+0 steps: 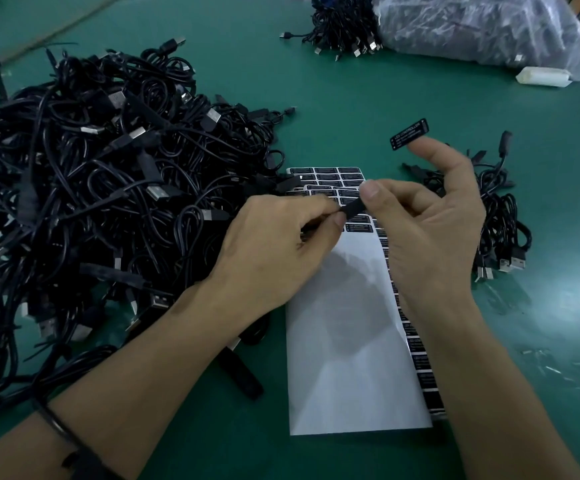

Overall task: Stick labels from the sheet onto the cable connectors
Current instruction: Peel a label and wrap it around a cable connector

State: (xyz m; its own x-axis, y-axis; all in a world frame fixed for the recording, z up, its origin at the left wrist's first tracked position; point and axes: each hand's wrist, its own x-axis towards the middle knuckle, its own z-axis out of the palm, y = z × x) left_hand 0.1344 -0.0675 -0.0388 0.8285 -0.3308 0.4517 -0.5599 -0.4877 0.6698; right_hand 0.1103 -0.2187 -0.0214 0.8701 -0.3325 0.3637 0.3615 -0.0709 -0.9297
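Over the label sheet (pixel 351 323), left hand (pixel 274 247) and right hand (pixel 430 230) pinch the stiff-looking connector (pixel 352 207); floppy label (pixel 410 133) clings by one edge to right's fingertip.

The loose label (pixel 410 134), stuck to a fingertip of the right hand (pixel 434 237), reads "LED CONTROLLER" in white capitals on black. Its smaller lines are too fine to read. On the label sheet (pixel 351 341), a remaining label (pixel 359 227) faintly shows the same heading. The other print is illegible.
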